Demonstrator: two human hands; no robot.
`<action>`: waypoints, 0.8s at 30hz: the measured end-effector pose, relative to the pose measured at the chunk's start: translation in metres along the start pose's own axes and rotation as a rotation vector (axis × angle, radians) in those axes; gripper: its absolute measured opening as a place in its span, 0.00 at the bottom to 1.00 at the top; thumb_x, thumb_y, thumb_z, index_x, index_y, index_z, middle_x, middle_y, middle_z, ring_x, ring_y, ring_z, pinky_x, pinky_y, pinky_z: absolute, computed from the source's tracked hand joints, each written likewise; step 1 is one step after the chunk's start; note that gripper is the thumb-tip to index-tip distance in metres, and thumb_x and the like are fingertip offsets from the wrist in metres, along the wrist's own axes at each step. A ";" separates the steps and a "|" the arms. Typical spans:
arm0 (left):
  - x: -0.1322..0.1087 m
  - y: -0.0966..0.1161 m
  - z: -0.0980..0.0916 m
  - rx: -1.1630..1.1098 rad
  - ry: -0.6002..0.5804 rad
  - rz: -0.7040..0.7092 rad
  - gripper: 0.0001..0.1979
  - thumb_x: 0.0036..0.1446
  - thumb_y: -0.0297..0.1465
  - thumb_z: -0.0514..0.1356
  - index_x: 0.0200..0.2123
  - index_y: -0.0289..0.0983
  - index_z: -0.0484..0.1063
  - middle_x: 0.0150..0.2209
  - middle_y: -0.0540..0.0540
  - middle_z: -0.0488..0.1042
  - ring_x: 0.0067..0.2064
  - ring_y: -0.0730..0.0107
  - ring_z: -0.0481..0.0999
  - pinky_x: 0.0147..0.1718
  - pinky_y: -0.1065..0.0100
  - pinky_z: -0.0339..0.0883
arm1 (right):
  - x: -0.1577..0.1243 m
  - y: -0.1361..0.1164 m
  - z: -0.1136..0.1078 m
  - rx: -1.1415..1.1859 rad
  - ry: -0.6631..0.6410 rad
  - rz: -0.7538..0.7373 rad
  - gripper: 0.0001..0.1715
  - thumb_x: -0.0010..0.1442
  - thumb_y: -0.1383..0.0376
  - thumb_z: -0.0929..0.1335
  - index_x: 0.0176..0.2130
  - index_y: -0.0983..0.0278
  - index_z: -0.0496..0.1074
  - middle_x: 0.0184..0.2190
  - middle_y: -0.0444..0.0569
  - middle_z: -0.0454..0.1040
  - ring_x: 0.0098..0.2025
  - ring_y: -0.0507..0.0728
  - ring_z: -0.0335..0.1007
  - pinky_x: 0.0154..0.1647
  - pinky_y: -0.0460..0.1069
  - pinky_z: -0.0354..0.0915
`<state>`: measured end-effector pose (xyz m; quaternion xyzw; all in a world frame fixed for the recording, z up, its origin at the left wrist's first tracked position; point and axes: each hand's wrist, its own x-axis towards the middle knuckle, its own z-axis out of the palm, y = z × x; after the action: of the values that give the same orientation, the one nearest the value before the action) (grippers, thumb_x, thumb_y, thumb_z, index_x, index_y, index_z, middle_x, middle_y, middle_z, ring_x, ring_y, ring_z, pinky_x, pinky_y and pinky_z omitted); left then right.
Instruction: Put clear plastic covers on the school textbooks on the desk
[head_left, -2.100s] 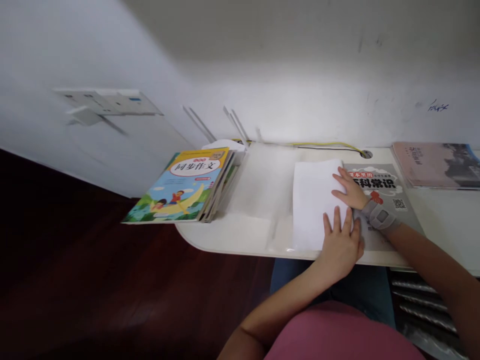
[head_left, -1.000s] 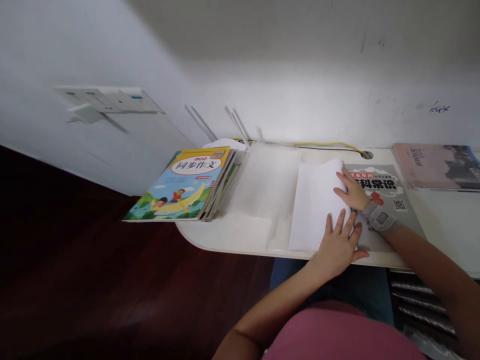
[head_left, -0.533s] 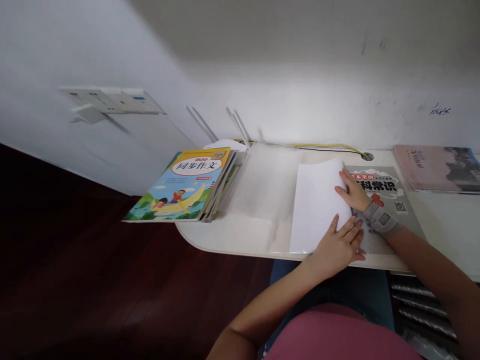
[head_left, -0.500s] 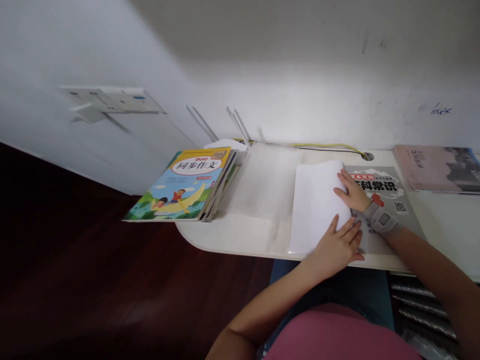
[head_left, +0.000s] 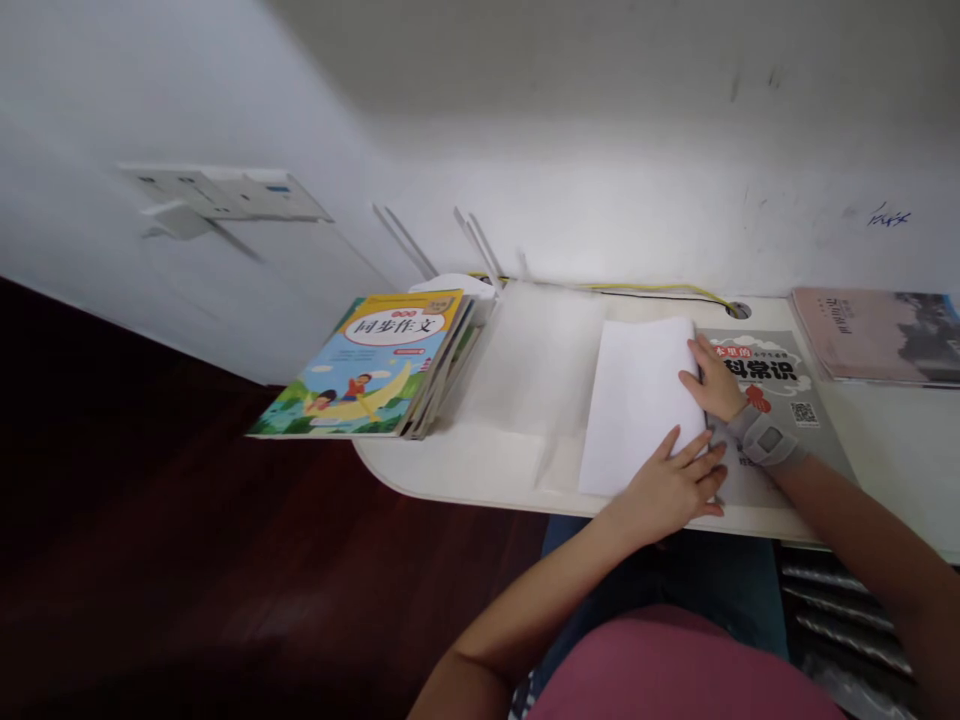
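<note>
A white sheet of paper (head_left: pixel 637 400) lies over the left part of a grey book with black characters (head_left: pixel 780 385) on the white desk (head_left: pixel 480 465). My left hand (head_left: pixel 671 485) lies flat with fingers spread on the sheet's near right corner. My right hand (head_left: pixel 716 380), with a grey watch on its wrist, presses flat on the sheet's right edge where it meets the book cover.
A stack of colourful books (head_left: pixel 375 365) overhangs the desk's left end. A pinkish book (head_left: pixel 877 320) lies at the far right. A yellow and black cable (head_left: pixel 660 292) runs along the wall to a hole. Wall sockets (head_left: pixel 225 192) sit at the left above dark floor.
My left hand has turned and slid a little toward the sheet's near right edge. My right hand has shifted slightly right along the fold. The sheet lies a bit more slanted.
</note>
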<state>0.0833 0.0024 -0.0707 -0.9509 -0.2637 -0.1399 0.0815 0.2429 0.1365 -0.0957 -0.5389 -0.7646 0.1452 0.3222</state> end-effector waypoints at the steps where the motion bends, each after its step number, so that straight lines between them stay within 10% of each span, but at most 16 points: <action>1: -0.002 -0.002 -0.002 0.000 -0.003 0.003 0.23 0.63 0.44 0.46 0.52 0.39 0.68 0.61 0.46 0.62 0.64 0.60 0.55 0.60 0.52 0.49 | 0.000 -0.001 0.000 -0.007 -0.013 -0.013 0.34 0.58 0.59 0.62 0.61 0.67 0.58 0.65 0.55 0.52 0.65 0.63 0.48 0.64 0.60 0.50; 24: -0.017 0.004 0.002 -0.009 0.001 -0.108 0.25 0.62 0.44 0.48 0.59 0.40 0.60 0.63 0.40 0.58 0.65 0.58 0.53 0.59 0.51 0.50 | -0.005 -0.008 0.003 -0.140 -0.142 -0.150 0.40 0.59 0.49 0.62 0.62 0.68 0.54 0.67 0.59 0.43 0.67 0.68 0.41 0.64 0.64 0.48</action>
<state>0.0715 -0.0090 -0.0785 -0.9356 -0.3141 -0.1457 0.0699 0.2363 0.1296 -0.0951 -0.4896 -0.8321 0.1048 0.2387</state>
